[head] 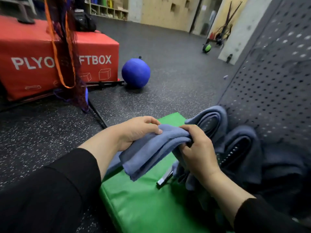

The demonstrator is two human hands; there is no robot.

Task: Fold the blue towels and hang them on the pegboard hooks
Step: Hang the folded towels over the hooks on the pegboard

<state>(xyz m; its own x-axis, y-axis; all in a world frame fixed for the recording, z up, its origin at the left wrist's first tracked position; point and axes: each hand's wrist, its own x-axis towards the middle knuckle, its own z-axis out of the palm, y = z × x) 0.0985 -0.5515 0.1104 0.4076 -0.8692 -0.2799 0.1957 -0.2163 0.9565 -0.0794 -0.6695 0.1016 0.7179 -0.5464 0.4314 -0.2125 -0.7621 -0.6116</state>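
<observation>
Green mat [143,204] below, left hand [136,130], right hand [196,150] pinching folded blue towel [151,150]

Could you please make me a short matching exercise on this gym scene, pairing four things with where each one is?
Things:
1. folded blue towel
2. blue ball
3. hung towels
4. black bag

Places:
A. on top of the red plyo box
B. on the floor beside the red box
C. on the pegboard
D. held in the grip of the left hand and right hand, above the green mat

Pairs: 1-D, 2-B, 3-C, 4-A
</observation>
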